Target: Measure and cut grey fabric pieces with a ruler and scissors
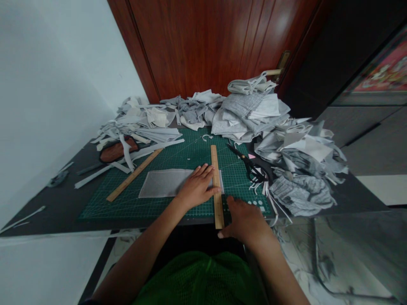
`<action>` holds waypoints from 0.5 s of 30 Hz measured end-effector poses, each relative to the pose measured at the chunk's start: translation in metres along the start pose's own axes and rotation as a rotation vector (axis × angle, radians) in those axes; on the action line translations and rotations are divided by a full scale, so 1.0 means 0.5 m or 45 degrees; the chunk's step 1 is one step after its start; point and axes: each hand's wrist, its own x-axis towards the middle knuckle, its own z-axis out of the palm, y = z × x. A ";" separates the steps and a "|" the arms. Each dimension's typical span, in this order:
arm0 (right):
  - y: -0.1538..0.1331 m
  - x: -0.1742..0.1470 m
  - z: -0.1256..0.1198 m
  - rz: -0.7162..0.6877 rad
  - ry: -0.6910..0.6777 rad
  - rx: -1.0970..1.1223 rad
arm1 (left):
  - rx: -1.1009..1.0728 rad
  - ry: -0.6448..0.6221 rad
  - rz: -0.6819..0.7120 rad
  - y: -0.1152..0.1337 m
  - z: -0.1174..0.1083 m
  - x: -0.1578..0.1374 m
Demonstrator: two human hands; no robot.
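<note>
Cloth (167,183) lies flat on the green mat (199,154), crosswise in front of me, right end under the ruler (216,178) with a narrow bit poking out beyond. My left hand (197,186) rests flat on it, fingers straight and close, tips at the ruler, thumb laid over the wood. My right hand (246,218) is by the ruler's near end, thumb and forefinger wide apart; I see nothing in it, can't tell if it touches.

Doing it well, my read: pressure matters most. Press straight down toward both ends of the ruler, else it pivots. Square it to the mat's grid. Smooth any ripple; it would shift the line. Fingertips back from the edge.

Materials: cloth is pale grey, thin-looking, fine-textured, roughly rectangular, left edge looks slanted. Ruler is a straight, flat strip. Scissors (247,163) right of it: black handles, tips pointing away. Heap (241,108) behind: limp, crumpled, mottled greys. Spare ruler (134,174) lies slanted, left of cloth.
</note>
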 end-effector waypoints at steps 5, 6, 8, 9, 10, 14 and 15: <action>0.019 -0.002 0.006 -0.050 0.009 0.089 | 0.007 -0.001 0.001 0.000 0.000 0.000; 0.020 -0.002 0.005 -0.051 0.003 0.094 | 0.007 0.000 0.001 0.001 0.000 0.000; 0.020 -0.003 0.004 -0.054 -0.005 0.093 | 0.008 0.001 0.000 0.001 -0.001 0.000; 0.019 -0.003 0.003 -0.052 -0.008 0.090 | 0.009 0.001 0.000 0.001 -0.001 0.001; 0.018 -0.003 0.003 -0.052 -0.011 0.089 | 0.012 0.001 -0.001 0.002 -0.001 0.000; 0.016 -0.003 0.001 -0.031 -0.039 0.092 | 0.014 -0.007 0.000 0.000 0.000 0.000; 0.018 -0.003 0.001 -0.036 -0.045 0.097 | 0.012 -0.004 0.001 -0.001 0.000 0.000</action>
